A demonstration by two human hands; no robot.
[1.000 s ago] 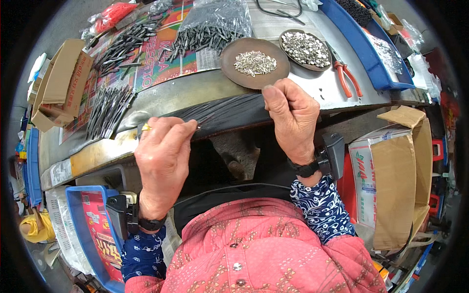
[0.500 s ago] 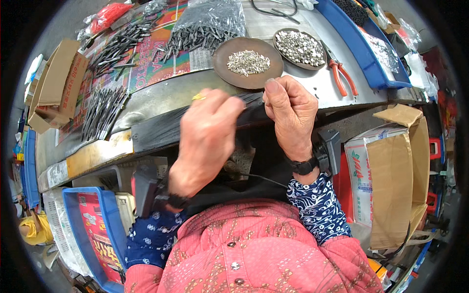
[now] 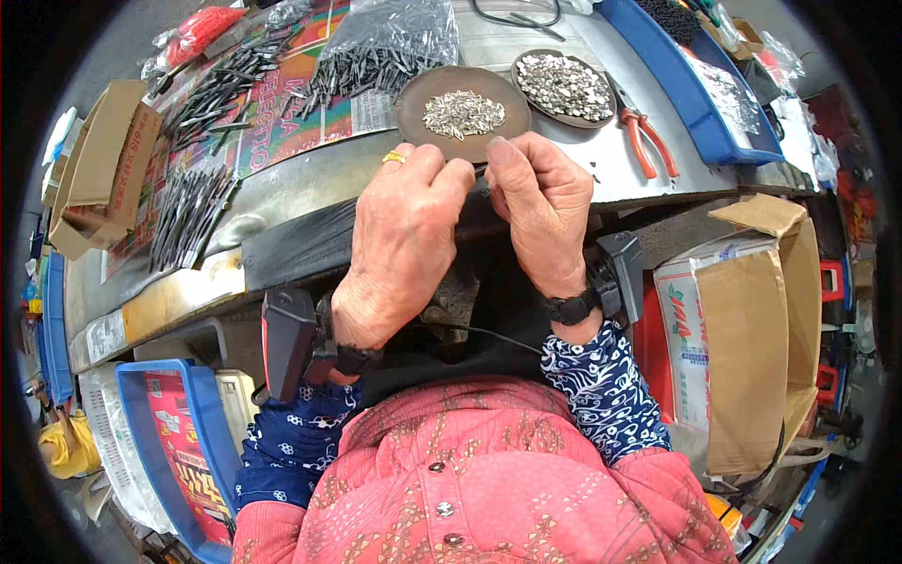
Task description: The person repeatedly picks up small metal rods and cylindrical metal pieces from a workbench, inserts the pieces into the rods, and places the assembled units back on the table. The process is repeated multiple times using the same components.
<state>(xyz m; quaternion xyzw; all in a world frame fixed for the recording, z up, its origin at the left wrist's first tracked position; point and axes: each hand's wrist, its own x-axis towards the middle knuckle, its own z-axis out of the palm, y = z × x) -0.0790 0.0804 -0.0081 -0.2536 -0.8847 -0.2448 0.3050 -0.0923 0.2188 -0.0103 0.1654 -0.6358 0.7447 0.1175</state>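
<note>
My left hand (image 3: 399,230), with a yellow ring on one finger, is closed, its fingers bent downward at the table's front edge. Close beside it, my right hand (image 3: 545,202) is closed in a pinch, thumb pressed on the curled fingers. A sliver of something dark shows between the fingertips, too small to name. Just beyond both hands lies a round brown dish (image 3: 413,113) holding a heap of small silvery metal pieces (image 3: 465,115). To its right, a second dark dish (image 3: 601,120) holds flat, shiny round bits (image 3: 562,86).
Red-handled pliers (image 3: 648,146) lie right of the dishes, near a long blue tray (image 3: 700,108). Dark thin strips (image 3: 193,216) lie at the left, with more in a clear bag (image 3: 385,52). Cardboard boxes (image 3: 99,155) flank me; a blue crate (image 3: 174,451) stands lower left.
My left hand, blurred before, has moved up and toward my right hand. The gap between the two hands has narrowed. The whole view has shifted slightly.
</note>
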